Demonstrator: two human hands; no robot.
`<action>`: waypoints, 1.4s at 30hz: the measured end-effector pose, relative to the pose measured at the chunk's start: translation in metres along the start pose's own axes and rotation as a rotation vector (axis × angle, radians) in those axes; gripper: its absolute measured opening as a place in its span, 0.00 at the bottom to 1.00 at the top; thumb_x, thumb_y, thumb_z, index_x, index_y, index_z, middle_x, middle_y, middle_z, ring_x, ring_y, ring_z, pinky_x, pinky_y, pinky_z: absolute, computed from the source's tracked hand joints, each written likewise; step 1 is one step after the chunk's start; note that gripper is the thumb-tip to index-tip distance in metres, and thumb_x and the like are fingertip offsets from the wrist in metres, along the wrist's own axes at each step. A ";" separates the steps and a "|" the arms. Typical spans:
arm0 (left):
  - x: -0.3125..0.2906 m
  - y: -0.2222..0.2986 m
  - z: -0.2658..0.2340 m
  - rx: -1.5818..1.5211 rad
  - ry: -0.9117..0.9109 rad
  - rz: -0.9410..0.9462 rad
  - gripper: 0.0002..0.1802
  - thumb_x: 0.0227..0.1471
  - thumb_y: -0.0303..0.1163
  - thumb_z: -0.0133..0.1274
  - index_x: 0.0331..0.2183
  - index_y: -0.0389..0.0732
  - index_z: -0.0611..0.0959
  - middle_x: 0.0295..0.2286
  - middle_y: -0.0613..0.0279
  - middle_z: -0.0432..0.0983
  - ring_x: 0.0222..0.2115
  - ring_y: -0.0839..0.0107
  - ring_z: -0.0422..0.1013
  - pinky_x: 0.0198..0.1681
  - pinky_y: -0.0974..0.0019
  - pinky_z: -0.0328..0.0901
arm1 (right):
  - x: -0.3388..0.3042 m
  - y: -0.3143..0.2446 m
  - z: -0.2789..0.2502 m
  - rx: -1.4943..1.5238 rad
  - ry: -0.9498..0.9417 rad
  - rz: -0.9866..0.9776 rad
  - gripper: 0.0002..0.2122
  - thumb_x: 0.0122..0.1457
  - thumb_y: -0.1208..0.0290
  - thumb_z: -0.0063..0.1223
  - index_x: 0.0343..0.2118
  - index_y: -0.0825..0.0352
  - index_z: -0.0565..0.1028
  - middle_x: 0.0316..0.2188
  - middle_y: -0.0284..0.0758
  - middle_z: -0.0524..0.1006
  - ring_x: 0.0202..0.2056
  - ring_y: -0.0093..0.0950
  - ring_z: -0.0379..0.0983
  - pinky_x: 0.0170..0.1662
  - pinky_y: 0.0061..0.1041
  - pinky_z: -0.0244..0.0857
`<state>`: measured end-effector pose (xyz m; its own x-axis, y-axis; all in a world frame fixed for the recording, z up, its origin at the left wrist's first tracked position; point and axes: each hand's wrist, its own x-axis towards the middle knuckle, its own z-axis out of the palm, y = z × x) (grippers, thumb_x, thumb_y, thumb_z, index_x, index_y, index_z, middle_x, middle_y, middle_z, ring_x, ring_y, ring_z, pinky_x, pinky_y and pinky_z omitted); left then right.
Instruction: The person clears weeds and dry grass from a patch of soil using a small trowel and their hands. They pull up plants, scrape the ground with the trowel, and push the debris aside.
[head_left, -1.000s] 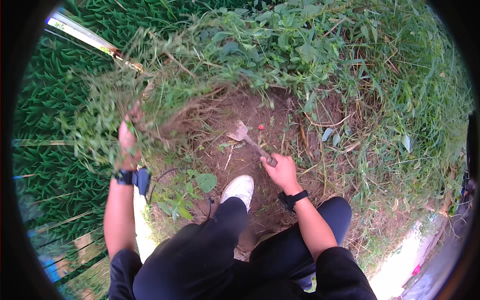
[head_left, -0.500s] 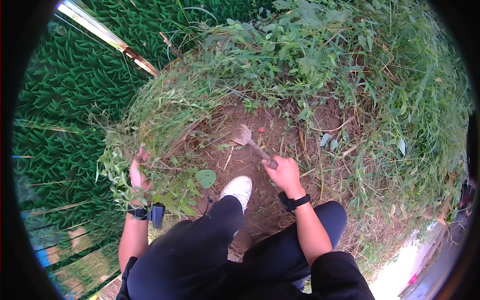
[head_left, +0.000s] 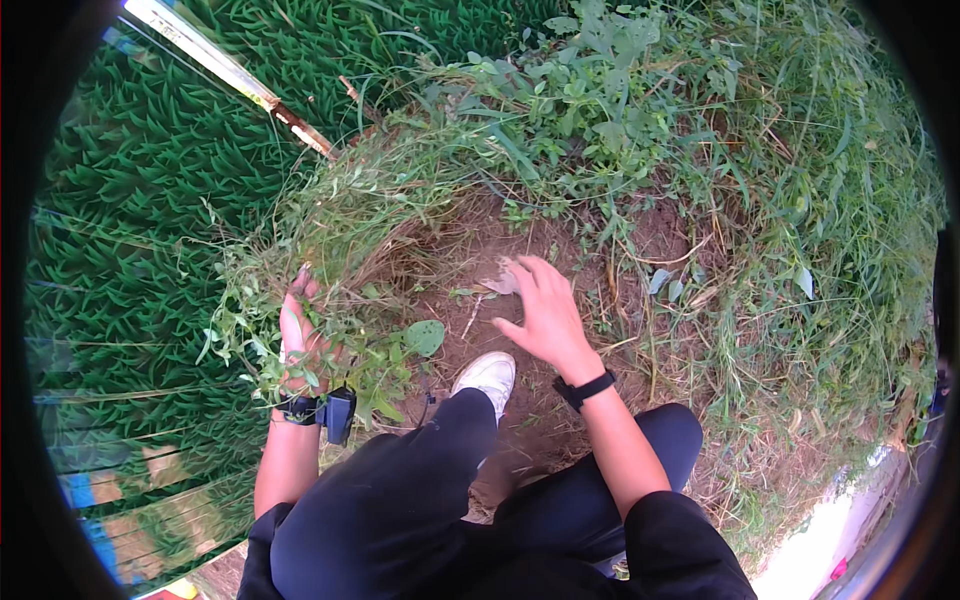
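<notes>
My right hand (head_left: pixel 543 315) is open, thumb and fingers apart, over the bare soil in the middle. Beneath its fingertips lies a small hand hoe with a flat, earth-coloured blade (head_left: pixel 499 281); my hand hides its handle. On the left, my left hand (head_left: pixel 303 325) reaches along a heap of pulled weeds (head_left: pixel 370 215), its fingers stretched out against the stems. Leaves cover part of that hand. A broad round leaf (head_left: pixel 424 338) stands out beside the heap, close to my shoe.
My white shoe (head_left: pixel 486 380) rests on the soil (head_left: pixel 540 410). Green leafy plants (head_left: pixel 600 130) grow at the far side, and tall grass (head_left: pixel 800 270) on the right. A panel printed with green grass (head_left: pixel 150 200) and a pale post (head_left: pixel 210 58) border the left.
My right hand has let go of the hoe's handle, opened, and moved forward over the tool. The left hand has shifted slightly forward along the weeds.
</notes>
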<state>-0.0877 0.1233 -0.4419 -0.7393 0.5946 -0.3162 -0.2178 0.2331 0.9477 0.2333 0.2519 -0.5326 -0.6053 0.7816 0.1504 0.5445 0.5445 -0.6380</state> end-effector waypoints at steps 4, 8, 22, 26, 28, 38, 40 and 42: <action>-0.008 -0.014 -0.012 0.041 -0.131 0.081 0.44 0.59 0.71 0.45 0.65 0.52 0.68 0.56 0.66 0.65 0.57 0.62 0.62 0.60 0.46 0.61 | 0.088 -0.060 0.037 0.059 0.018 -0.328 0.50 0.43 0.61 0.76 0.68 0.68 0.57 0.69 0.48 0.56 0.71 0.47 0.49 0.73 0.47 0.44; 0.001 -0.046 -0.021 -0.359 -0.172 -0.018 0.33 0.68 0.55 0.42 0.66 0.50 0.63 0.59 0.65 0.66 0.51 0.69 0.70 0.43 0.63 0.73 | 0.149 -0.095 0.094 -0.055 0.156 -0.563 0.39 0.41 0.76 0.66 0.62 0.67 0.66 0.65 0.44 0.65 0.67 0.43 0.58 0.70 0.44 0.51; -0.008 -0.031 -0.019 -0.441 -0.527 -0.021 0.29 0.66 0.38 0.47 0.65 0.44 0.64 0.57 0.69 0.64 0.26 0.77 0.69 0.25 0.70 0.66 | 0.164 -0.064 0.131 0.299 0.061 -0.529 0.08 0.33 0.82 0.56 0.20 0.63 0.76 0.22 0.39 0.76 0.33 0.45 0.74 0.41 0.39 0.65; -0.023 -0.013 -0.008 -0.023 -0.511 0.353 0.42 0.59 0.56 0.55 0.66 0.46 0.62 0.59 0.62 0.63 0.52 0.64 0.66 0.56 0.53 0.64 | 0.128 -0.074 0.119 0.216 0.037 -0.327 0.11 0.28 0.80 0.58 0.21 0.64 0.76 0.23 0.38 0.76 0.33 0.41 0.73 0.41 0.38 0.65; -0.020 -0.043 0.019 0.146 -0.530 0.856 0.46 0.58 0.61 0.56 0.66 0.45 0.62 0.58 0.62 0.65 0.59 0.64 0.63 0.65 0.49 0.60 | 0.080 -0.047 0.100 0.075 -0.045 -0.177 0.08 0.31 0.80 0.57 0.21 0.64 0.78 0.23 0.39 0.76 0.36 0.43 0.74 0.45 0.39 0.68; -0.019 -0.042 0.114 0.031 -0.837 -0.089 0.39 0.58 0.55 0.60 0.63 0.44 0.69 0.44 0.73 0.72 0.49 0.73 0.69 0.53 0.64 0.67 | -0.028 0.000 -0.006 -0.055 -0.162 0.032 0.06 0.37 0.74 0.56 0.20 0.69 0.80 0.20 0.47 0.79 0.29 0.48 0.78 0.42 0.44 0.75; -0.027 -0.071 0.126 -0.140 -1.024 -0.120 0.44 0.53 0.54 0.65 0.63 0.45 0.69 0.50 0.72 0.72 0.50 0.73 0.70 0.52 0.62 0.69 | -0.059 0.015 -0.020 -0.185 -0.179 0.044 0.05 0.39 0.69 0.56 0.17 0.63 0.79 0.17 0.43 0.79 0.26 0.42 0.80 0.39 0.39 0.74; -0.044 -0.075 0.146 -0.297 -1.052 -0.537 0.42 0.52 0.50 0.67 0.63 0.47 0.69 0.49 0.71 0.74 0.47 0.71 0.73 0.56 0.58 0.70 | -0.078 0.028 -0.054 -0.324 -0.226 0.163 0.05 0.41 0.69 0.55 0.18 0.64 0.79 0.18 0.44 0.79 0.27 0.44 0.80 0.36 0.41 0.75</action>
<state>0.0544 0.1916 -0.5054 0.3374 0.8422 -0.4205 -0.5765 0.5380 0.6149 0.3273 0.2227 -0.5214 -0.5887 0.7986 -0.1250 0.7759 0.5150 -0.3643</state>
